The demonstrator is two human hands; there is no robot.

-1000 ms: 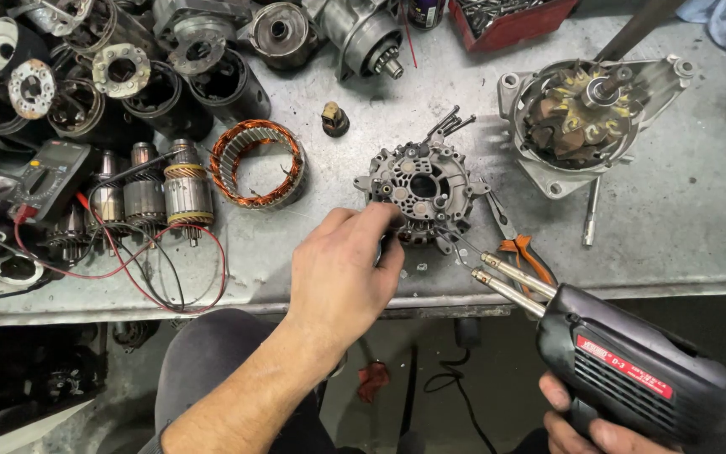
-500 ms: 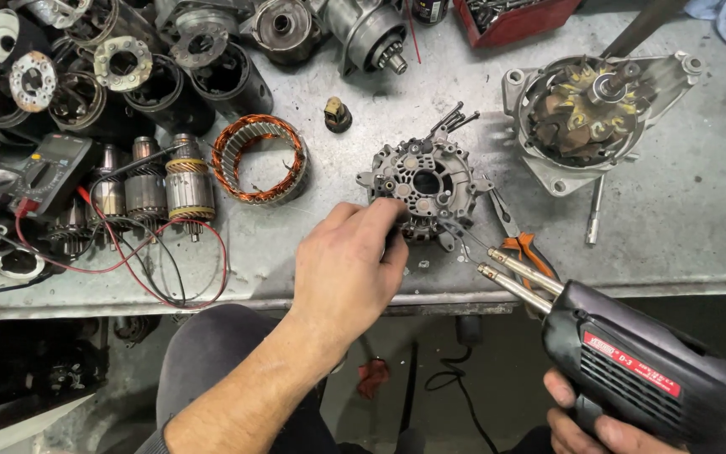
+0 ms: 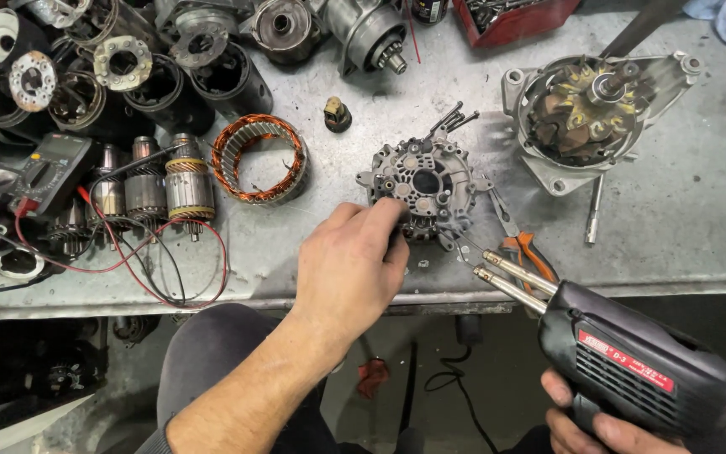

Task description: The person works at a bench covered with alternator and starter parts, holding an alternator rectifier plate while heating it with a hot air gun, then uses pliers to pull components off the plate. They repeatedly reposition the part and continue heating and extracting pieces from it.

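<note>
A red label, a slanted strip with pale print, sits on the side of the black solder gun at lower right; a red box stands at the top edge, right of centre, and a dark meter with a grey screen lies at left among red and black leads. The rectifier, in the middle of the grey bench, is a round grey casting with a dark centre hole, small lugs around the rim and bolts sticking out at its upper right. The left hand lies palm down at its lower left edge, fingers together and touching the casting. The right hand is wrapped around the gun's grip at the bottom right, the two metal prongs pointing up-left, their tip just beside the rectifier's lower right edge. A copper stator ring lies left of the rectifier, an open alternator at upper right.
</note>
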